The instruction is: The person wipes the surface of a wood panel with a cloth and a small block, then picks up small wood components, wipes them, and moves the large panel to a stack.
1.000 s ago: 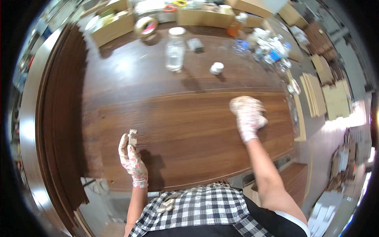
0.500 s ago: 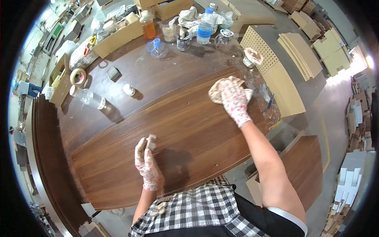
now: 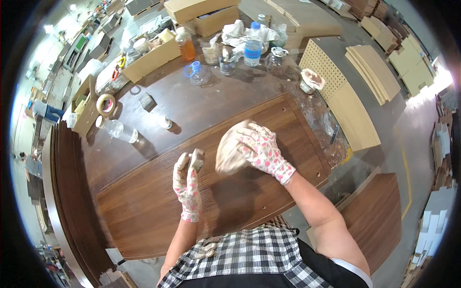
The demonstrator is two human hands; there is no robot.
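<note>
A pale cloth pad (image 3: 229, 152) is pressed against a dark brown wood-veneer panel (image 3: 144, 206) by the right hand (image 3: 261, 149), which is gloved in white fabric with a pink floral print; the fingers are spread and curled over the pad, clamped on it. The pad is seen near the middle of the panel, slightly blurred. Just to its left, the left hand (image 3: 187, 180), gloved alike, is rested on the panel with its fingers closed around a small pale block (image 3: 197, 157); what the block is made of cannot be told.

The panel is laid across a stained worktable (image 3: 201, 103). On the far side of the table a clear water bottle (image 3: 252, 45) with a blue cap, an orange-filled bottle (image 3: 186, 44), a clear jug with a blue handle (image 3: 197, 73) and open cardboard boxes (image 3: 151, 60) are gathered. A roll of tape (image 3: 106, 102) and a toppled clear bottle (image 3: 116, 129) are seen at the far left. A pale perforated board (image 3: 331, 72) is leaned at the right.
</note>
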